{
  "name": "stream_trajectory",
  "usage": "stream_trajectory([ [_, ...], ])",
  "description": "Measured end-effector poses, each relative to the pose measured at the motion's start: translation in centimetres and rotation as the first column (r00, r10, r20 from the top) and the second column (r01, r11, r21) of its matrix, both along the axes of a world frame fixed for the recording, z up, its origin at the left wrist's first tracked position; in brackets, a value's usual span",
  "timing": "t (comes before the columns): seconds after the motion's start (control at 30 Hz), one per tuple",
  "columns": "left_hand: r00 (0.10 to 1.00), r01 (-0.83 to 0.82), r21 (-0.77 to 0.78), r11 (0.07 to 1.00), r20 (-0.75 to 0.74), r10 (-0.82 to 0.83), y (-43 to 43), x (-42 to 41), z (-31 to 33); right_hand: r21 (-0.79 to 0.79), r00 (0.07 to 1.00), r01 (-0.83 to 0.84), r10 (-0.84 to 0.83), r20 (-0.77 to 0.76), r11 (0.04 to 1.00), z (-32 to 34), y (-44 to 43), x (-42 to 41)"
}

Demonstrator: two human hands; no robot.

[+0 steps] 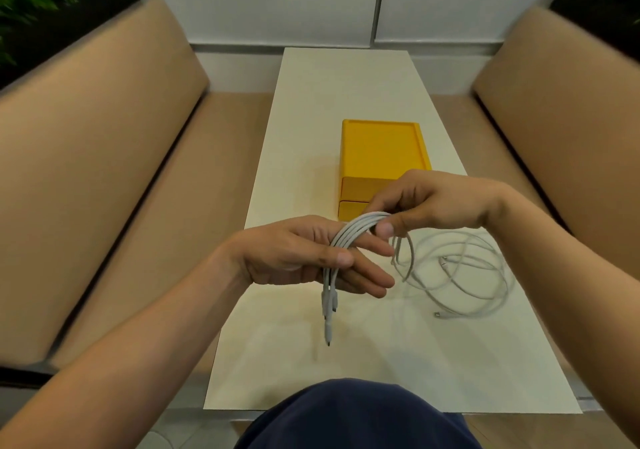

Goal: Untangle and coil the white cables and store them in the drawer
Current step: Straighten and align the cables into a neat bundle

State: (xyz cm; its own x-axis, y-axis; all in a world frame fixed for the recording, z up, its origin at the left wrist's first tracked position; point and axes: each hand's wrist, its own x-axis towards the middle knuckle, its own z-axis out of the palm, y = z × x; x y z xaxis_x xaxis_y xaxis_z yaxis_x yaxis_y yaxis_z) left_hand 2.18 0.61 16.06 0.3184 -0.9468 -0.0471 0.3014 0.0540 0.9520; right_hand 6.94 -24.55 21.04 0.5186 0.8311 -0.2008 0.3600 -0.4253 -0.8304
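Dim warm light, blurred warped edges

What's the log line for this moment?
coiling | left hand holds cable | right hand pinches it | loose cable on table | drawers shut

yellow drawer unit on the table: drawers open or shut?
Shut. Both fronts of the yellow drawer unit sit flush, one above the other; the right hand hides their right ends.

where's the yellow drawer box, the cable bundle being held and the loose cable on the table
yellow drawer box (382, 147), head view, recessed top.
cable bundle (353, 227), head view, strands near the top of the arch.
loose cable (446, 260), head view, plug inside its loops.
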Motion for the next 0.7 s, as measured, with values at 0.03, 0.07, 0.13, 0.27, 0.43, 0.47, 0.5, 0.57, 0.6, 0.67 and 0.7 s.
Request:
stream_trajectory([
  [0.03, 0.999, 0.004, -0.008, 1.0, -0.032, -0.004, 0.2, 0.0, 0.1, 0.035, 0.999, 0.035, -0.034, -0.037, 0.999, -0.2, -0.3, 0.1],
  [0.07, 0.998, 0.009, -0.009, 1.0, -0.06, -0.01, 0.4, 0.0, 0.3, 0.074, 0.995, 0.074, -0.069, -0.068, 0.995, -0.3, -0.6, 0.2],
  [0.13, 0.996, 0.019, 0.003, 1.0, -0.092, -0.019, 0.6, 0.1, 0.5, 0.13, 0.991, 0.11, -0.099, -0.088, 0.985, -0.8, -0.8, 0.6],
  [0.27, 0.994, -0.107, 0.076, 0.991, -0.017, 0.109, 0.2, 0.4, 0.8, 0.185, 0.986, 0.155, -0.141, -0.089, 0.97, -1.1, -0.6, 0.6],
  [0.43, 0.958, -0.287, 0.207, 0.935, 0.04, 0.285, -0.3, 0.1, 0.9, 0.15, 0.976, 0.2, -0.183, -0.12, 0.968, -0.4, -0.7, 0.6],
  [0.47, 0.954, -0.3, 0.238, 0.924, 0.064, 0.293, -0.2, 0.1, 0.9, 0.132, 0.976, 0.189, -0.171, -0.135, 0.973, -0.3, -0.8, 0.7],
  [0.5, 0.954, -0.299, 0.265, 0.917, 0.09, 0.286, -0.2, 0.1, 1.0, 0.105, 0.979, 0.169, -0.154, -0.137, 0.98, -0.1, -0.8, 0.8],
  [0.57, 0.962, -0.271, 0.304, 0.913, 0.131, 0.241, -0.1, 0.2, 1.2, 0.049, 0.988, 0.116, -0.11, -0.111, 0.992, 0.0, -0.7, 0.8],
  [0.6, 0.965, -0.252, 0.322, 0.913, 0.151, 0.213, 0.0, 0.2, 1.4, 0.035, 0.99, 0.098, -0.094, -0.104, 0.995, 0.1, -0.7, 0.8],
  [0.67, 0.97, -0.218, 0.35, 0.911, 0.177, 0.164, 0.1, 0.2, 1.6, 0.032, 0.992, 0.081, -0.077, -0.103, 0.996, 0.0, -0.7, 0.8],
  [0.7, 0.974, -0.201, 0.348, 0.916, 0.169, 0.149, 0.2, 0.2, 1.8, 0.04, 0.992, 0.077, -0.073, -0.102, 0.996, 0.0, -0.7, 0.8],
])
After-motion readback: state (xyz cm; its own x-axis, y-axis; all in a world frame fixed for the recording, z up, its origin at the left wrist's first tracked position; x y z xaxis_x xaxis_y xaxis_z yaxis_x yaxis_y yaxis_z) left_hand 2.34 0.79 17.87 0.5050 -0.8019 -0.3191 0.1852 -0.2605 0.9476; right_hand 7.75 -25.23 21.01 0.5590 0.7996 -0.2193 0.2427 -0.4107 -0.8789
